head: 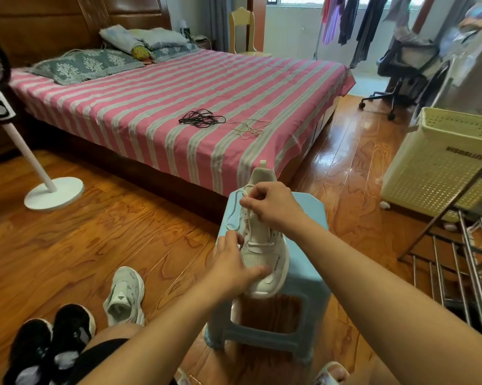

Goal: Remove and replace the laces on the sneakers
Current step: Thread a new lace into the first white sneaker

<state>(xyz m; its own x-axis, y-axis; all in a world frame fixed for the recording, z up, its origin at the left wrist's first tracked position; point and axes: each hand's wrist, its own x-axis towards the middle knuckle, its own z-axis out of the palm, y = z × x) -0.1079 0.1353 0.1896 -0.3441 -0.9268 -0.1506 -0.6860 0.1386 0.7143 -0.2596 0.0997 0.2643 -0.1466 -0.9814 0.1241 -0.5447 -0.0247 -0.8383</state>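
A white sneaker (265, 259) stands on a light blue plastic stool (303, 287), toe toward me. Its white lace (234, 215) runs in a loop off the shoe's left side. My right hand (273, 207) pinches the lace above the upper eyelets. My left hand (231, 262) lies along the shoe's left side, its fingertips pinching the lace loop's lower end. A second white sneaker (126, 295) lies on the floor to the left, and two black sneakers (51, 343) sit at the bottom left. On the bed lie a bundle of black laces (201, 119) and loose white laces (249, 127).
A bed with a pink striped sheet (156, 107) fills the middle. A white standing fan (37, 173) is at left. A cream laundry basket (439, 159) and a metal rack (462, 259) stand at right. My knee (109, 345) is at the bottom.
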